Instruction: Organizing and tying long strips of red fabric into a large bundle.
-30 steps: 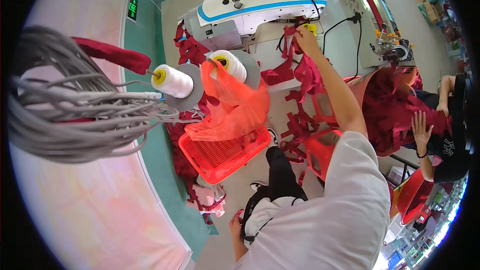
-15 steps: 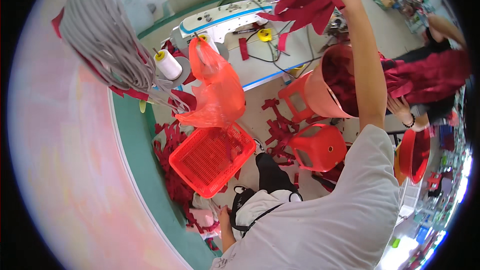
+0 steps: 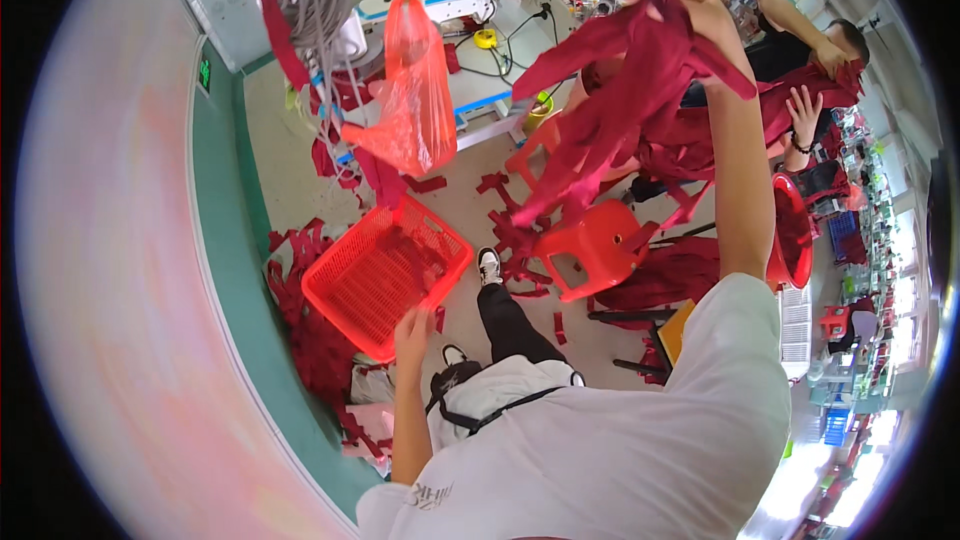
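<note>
Clock read from view centre, 12 at top. Right hand (image 3: 705,15) is up at 1-2 o'clock, fingers closed around a bunch of dark red fabric strips (image 3: 630,90); strips fan out and hang loose toward 12 and 1. Left hand (image 3: 411,332) is low at 7, fingers narrow and loosely bent, right by the near rim of the red basket (image 3: 345,330). Can't tell if it touches the rim or pinches anything.

Basket sits at 8, a few dark red scraps inside. Scrap pile (image 3: 300,315) just beyond it at 8-9, beside the wall. Orange-red plastic bag (image 3: 425,105) hangs at 11, in front of the white-topped table; sewing machine (image 3: 440,3) past it, near 12. Red stool (image 3: 590,250) at 3, partly behind the strips. Co-worker's hand (image 3: 803,116) at 2, palm spread against dark red cloth.
</note>
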The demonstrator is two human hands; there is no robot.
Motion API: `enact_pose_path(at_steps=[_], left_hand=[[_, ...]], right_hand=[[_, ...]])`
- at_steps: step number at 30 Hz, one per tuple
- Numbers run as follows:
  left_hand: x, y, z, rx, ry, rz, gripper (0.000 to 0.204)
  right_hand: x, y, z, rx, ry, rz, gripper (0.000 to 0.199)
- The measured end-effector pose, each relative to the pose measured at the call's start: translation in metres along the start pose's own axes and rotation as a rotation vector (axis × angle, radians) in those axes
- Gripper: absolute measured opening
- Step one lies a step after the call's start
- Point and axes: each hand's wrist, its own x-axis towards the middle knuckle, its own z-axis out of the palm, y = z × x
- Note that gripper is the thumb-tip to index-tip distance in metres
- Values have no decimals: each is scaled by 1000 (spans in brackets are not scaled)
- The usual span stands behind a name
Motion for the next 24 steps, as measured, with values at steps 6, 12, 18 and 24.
enact_pose_path(at_steps=[6,12,18,24], left_hand=[[-20,180,65,-159,-369,327,23],[-50,-3,-8,15,-134,-42,32],[-191,-185,-137,150,331,-622,28],[-79,-259,-192,296,297,-416,38]], right_hand=[[-34,18,61,108,-131,254,24],[46,133,31,-347,-112,281,23],[64,163,-17,-623,321,362,41],[-110,210,123,-162,78,782,36]])
